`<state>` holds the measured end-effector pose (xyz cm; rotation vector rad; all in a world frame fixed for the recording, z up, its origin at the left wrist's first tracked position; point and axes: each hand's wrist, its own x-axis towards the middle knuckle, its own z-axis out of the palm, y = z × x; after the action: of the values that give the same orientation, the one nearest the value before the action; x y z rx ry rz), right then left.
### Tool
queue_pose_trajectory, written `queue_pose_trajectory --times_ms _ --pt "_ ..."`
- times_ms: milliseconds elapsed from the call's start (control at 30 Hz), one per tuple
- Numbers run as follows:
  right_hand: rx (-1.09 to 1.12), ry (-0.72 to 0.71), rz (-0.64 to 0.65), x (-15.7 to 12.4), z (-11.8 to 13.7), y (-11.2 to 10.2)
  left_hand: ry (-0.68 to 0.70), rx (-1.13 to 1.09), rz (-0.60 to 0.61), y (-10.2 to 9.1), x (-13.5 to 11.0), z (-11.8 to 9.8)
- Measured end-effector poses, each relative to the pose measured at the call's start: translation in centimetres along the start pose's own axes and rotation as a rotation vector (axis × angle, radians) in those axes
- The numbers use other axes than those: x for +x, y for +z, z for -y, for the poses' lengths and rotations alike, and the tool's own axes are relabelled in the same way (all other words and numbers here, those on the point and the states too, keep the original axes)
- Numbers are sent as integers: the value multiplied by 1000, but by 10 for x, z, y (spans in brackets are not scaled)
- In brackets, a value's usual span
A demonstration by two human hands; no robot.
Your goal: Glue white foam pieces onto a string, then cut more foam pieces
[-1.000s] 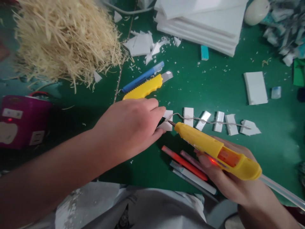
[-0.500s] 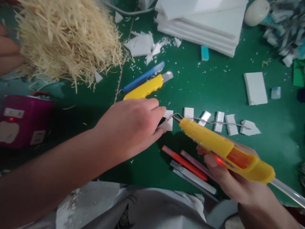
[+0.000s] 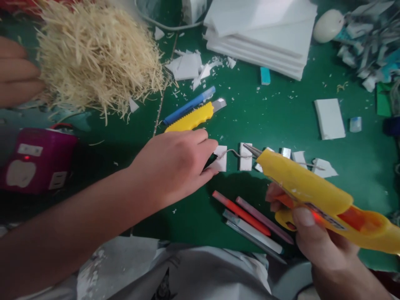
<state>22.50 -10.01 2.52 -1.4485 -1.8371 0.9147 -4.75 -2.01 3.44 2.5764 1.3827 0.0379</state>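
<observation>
A yellow hot glue gun point(image 3: 306, 183) with a small red light is gripped in my right hand point(image 3: 325, 241). Its metal nozzle hovers at or just over a small white foam piece point(image 3: 245, 162); whether it touches, I cannot tell. My left hand point(image 3: 178, 166) pinches the leftmost white foam piece point(image 3: 221, 160) between thumb and fingers. A thin grey string point(image 3: 231, 151) runs from that piece to the right across a row of several small white pieces, partly hidden by the gun. The last one is a pointed white piece point(image 3: 325, 168).
Above my left hand lie a yellow utility knife point(image 3: 190, 118) and a blue pen point(image 3: 190, 105). Several pens point(image 3: 242, 212) lie below. Straw point(image 3: 100, 58), a purple adapter point(image 3: 37, 160), stacked white foam sheets point(image 3: 256, 37) and another person's hand point(image 3: 17, 73) are around the table.
My right hand has moved the glue gun to the right, its nozzle leaving the leftmost foam piece for the second. My left hand stays on the leftmost piece. The view has shifted slightly.
</observation>
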Motion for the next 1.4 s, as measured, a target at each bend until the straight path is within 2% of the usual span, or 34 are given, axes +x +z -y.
queue_pose_trajectory --times_ms 100,167,233,400,500,533,633,700,767,900,1000,1267,1400 --pt "37 -9 -37 4 7 6 24 -19 -188 -4 -4 -2" --pt "-24 11 -54 7 10 9 98 -32 -333 -7 -7 -8" --pt "-60 -29 -38 10 12 8 194 -41 -433 -8 -9 -18" --pt "-104 -81 59 13 16 4 307 -173 -540 8 -5 -46" --pt "-132 -45 9 11 18 7 292 -268 -650 16 -1 -54" --pt "-135 -38 -14 11 19 8 287 -283 -656 17 -1 -55" --pt "-123 -108 -45 12 18 11 276 -321 -549 11 -2 -54" --pt "-144 -201 -69 13 16 12 254 -413 -454 8 -4 -55" --pt "-192 -259 -99 11 13 12 202 -559 -408 7 -6 -58" --pt "-272 -170 -161 3 13 15 104 -835 -355 14 -8 -65" --pt "-294 -144 -159 1 15 17 61 -953 -323 17 -8 -68" --pt "-305 -219 -182 6 12 16 52 -1002 -300 19 -5 -68" --pt "-279 -211 -173 6 13 18 70 -981 -288 18 -5 -67"
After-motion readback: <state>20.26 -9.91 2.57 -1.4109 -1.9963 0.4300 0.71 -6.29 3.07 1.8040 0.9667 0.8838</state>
